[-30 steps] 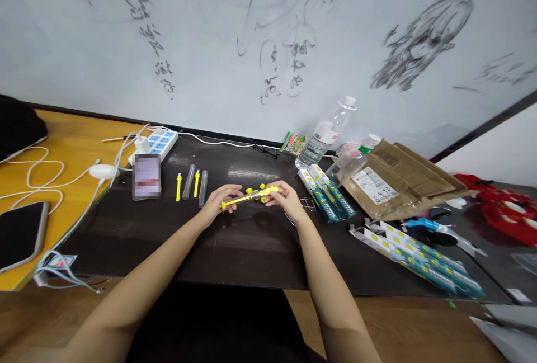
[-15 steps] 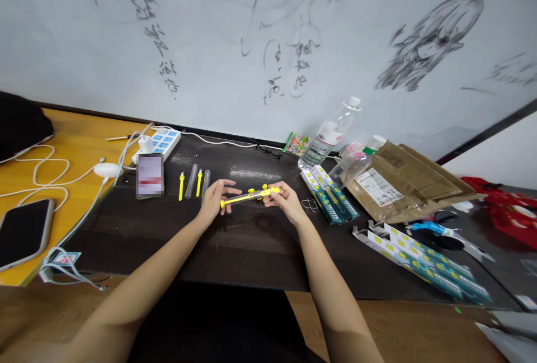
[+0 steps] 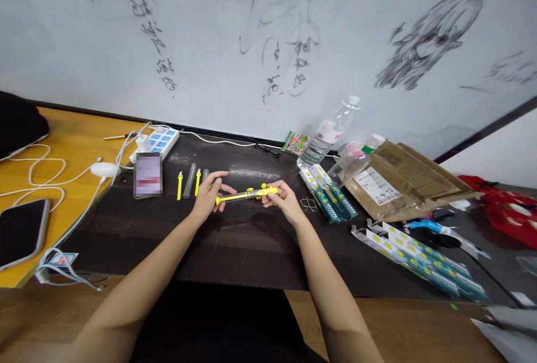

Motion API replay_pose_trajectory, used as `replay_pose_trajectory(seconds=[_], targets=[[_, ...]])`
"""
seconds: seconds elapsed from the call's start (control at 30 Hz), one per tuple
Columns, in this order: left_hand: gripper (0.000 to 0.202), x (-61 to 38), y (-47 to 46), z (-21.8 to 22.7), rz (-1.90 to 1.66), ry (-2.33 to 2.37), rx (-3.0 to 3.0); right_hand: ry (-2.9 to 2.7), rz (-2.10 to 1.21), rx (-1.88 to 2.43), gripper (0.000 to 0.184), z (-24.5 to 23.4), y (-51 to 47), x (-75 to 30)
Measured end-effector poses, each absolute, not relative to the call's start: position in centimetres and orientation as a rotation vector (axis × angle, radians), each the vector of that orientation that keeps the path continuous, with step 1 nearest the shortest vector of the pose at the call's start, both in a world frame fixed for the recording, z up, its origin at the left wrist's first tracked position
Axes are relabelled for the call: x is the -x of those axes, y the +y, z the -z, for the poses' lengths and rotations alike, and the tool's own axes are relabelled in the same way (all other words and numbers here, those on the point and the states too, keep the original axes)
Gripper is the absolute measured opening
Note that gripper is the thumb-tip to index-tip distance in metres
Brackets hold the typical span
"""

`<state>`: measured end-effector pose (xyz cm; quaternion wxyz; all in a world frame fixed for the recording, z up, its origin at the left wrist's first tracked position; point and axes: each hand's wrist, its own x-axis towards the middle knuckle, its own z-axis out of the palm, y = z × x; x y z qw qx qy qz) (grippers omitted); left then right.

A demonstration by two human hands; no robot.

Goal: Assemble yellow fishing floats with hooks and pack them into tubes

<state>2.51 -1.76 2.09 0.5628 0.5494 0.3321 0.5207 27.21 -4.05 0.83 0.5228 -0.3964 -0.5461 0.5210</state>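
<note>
My right hand (image 3: 282, 198) pinches the right end of a slim clear tube with a yellow rod inside (image 3: 239, 196) and yellow ends. It is held nearly level above the dark table. Beside the tube's left end is my left hand (image 3: 207, 196), its fingers spread; whether it touches that end I cannot tell. Small yellow parts (image 3: 263, 186) show close behind the tube, partly hidden by it and the right fingers. To the left lie two yellow sticks (image 3: 180, 186) and two clear tubes (image 3: 190, 180), one partly behind my left hand.
Long green-and-white boxes (image 3: 329, 195) lie on the right, with more boxes (image 3: 419, 262) nearer. Behind them are a water bottle (image 3: 325, 139) and a brown cardboard parcel (image 3: 403, 178). A power strip (image 3: 161, 144), a phone (image 3: 147, 175) and white cables occupy the left.
My left hand has shifted slightly left, and its fingers are more spread, away from the tube's end. My right hand still holds the tube, nearly unmoved. The view has shifted slightly.
</note>
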Motion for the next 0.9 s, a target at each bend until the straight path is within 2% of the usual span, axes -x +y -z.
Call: replay_pose_trajectory(seconds=[0.23,0.5,0.73,0.9], targets=[[0.041,-2.3,-2.2,-2.2,-1.364,0.791,-1.38,-1.291,-1.276,0.935,0.035,-0.9,-4.1,-26.6],[0.03,-2.2,-1.9,-1.4,-1.521,1.089,-1.793,-1.255,-1.134,0.978,0.037,-0.8,-4.0,-26.5],[0.031,-1.9,-1.3,-0.5,-1.298,1.434,-1.96,-1.207,-0.986,1.004,0.037,-1.3,-3.8,-27.0],[0.038,-2.2,-0.8,0.8,-1.203,1.291,-1.689,-1.263,-0.946,1.016,0.036,-1.2,-3.9,-26.8]])
